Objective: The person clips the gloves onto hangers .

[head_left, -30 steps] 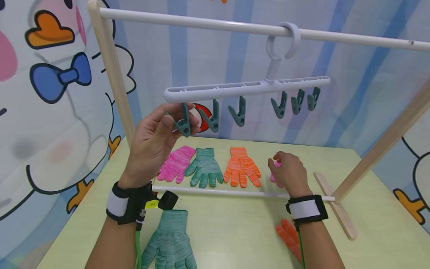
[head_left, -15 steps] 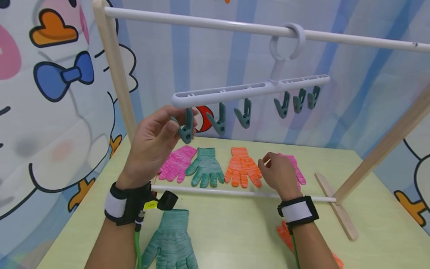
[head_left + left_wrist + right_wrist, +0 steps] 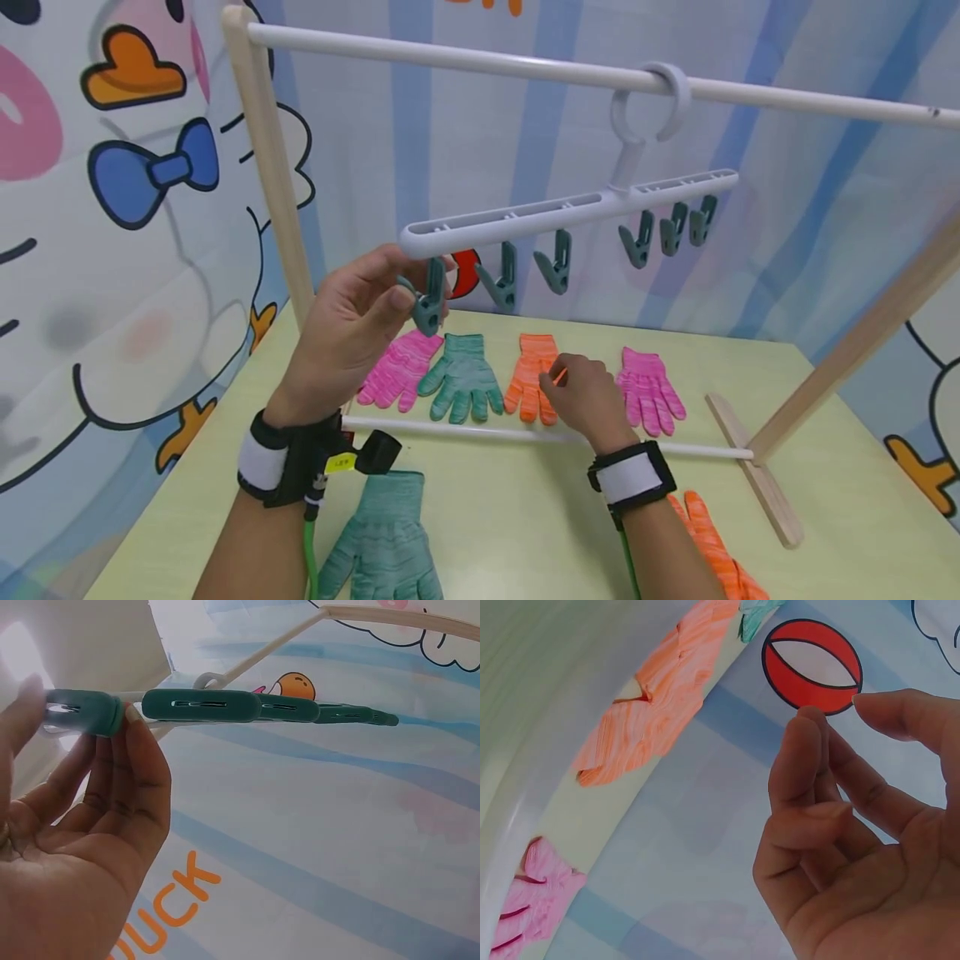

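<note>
My left hand (image 3: 348, 329) pinches the leftmost dark green clothespin (image 3: 429, 304) between thumb and fingers. That clothespin hangs from the left end of a white hanger (image 3: 517, 227); the left wrist view shows the other green clothespins (image 3: 201, 706) in a row behind it. My right hand (image 3: 588, 396) is in the air in front of the orange glove (image 3: 531, 379), partly covering it in the head view. In the right wrist view its fingers (image 3: 795, 761) are loosely bent, thumb and index tips apart, with nothing between them.
The hanger hooks over a white rod (image 3: 465, 57) on a wooden frame (image 3: 273, 167). Pink (image 3: 651, 390) and green (image 3: 461, 379) gloves lie along the table's back. Nearer are another green glove (image 3: 386, 533) and an orange one (image 3: 712, 542). A lower white bar (image 3: 465, 431) crosses between.
My right hand has moved left from the right-hand pink glove to the orange glove, uncovering the pink one. My left hand keeps the clothespin while the hanger's left end shifts slightly right and down in view.
</note>
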